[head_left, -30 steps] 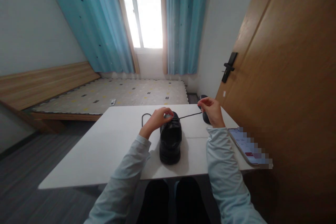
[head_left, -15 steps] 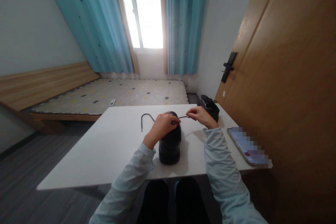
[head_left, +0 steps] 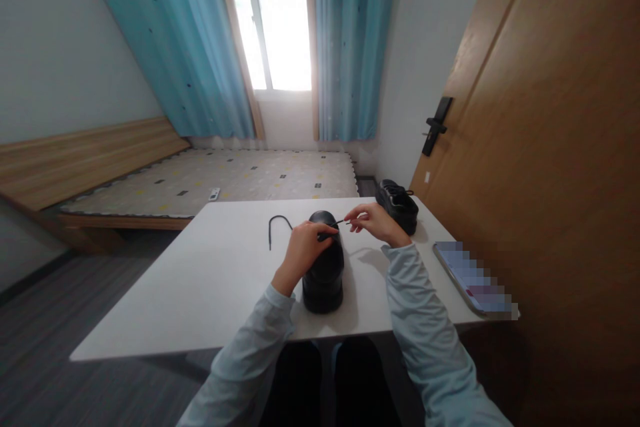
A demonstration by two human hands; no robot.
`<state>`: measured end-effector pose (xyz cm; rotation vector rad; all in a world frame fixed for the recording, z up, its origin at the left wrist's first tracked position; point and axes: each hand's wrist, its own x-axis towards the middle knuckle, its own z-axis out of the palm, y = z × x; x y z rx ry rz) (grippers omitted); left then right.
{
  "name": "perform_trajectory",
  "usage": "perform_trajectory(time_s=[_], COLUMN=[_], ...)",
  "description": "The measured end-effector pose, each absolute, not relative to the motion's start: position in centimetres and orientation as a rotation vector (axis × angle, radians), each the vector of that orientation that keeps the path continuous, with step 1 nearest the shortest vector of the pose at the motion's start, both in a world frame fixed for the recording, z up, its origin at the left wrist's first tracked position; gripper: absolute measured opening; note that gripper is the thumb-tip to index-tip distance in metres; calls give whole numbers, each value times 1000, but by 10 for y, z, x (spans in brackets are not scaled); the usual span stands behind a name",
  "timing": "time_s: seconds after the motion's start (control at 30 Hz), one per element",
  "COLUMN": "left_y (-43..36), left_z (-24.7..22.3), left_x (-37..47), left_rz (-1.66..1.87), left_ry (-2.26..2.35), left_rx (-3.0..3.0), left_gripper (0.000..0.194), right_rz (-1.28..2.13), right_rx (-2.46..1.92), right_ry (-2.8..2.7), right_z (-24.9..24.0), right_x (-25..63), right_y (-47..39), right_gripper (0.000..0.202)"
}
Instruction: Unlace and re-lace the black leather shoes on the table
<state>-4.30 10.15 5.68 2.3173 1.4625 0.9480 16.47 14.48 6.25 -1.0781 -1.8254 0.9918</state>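
A black shoe (head_left: 323, 277) stands on the white table with its heel toward me. Over its upper part lies my left hand (head_left: 306, 247), fingers closed in a pinch at the lacing; what they grip is too small to make out. Just right of the shoe, my right hand (head_left: 371, 221) pinches a black shoelace (head_left: 339, 222) near its end. The other part of the lace (head_left: 271, 230) curves loosely on the table to the left of the shoe. A second black shoe (head_left: 399, 205) sits behind my right hand, with a lace across its top.
A tablet-like device (head_left: 473, 280) with a blurred screen lies at the right edge of the white table (head_left: 190, 293). A wooden door (head_left: 540, 167) stands close on the right. Beyond the table is a bed (head_left: 260, 173) with a small white object (head_left: 215, 194) on it.
My right hand has moved left, closer to the shoe, and the lace between the hands spans a shorter distance. My left hand has shifted slightly down and left.
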Motion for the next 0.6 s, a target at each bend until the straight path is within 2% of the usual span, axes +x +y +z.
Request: perform_trajectory(time_s=[0.2,0.6], left_y=[103,104], left_z=[56,56], left_x=[-43,-43], left_rz=[916,917], left_ry=[1423,1391], left_rx=[2321,2360], left_gripper=[27,27], right_rz=[741,813], right_rx=[-1093,-1096], right_ry=[-1980,-1988], right_z=[64,69], right_x=[160,148], right_y=[144,136], right_gripper=[15,16])
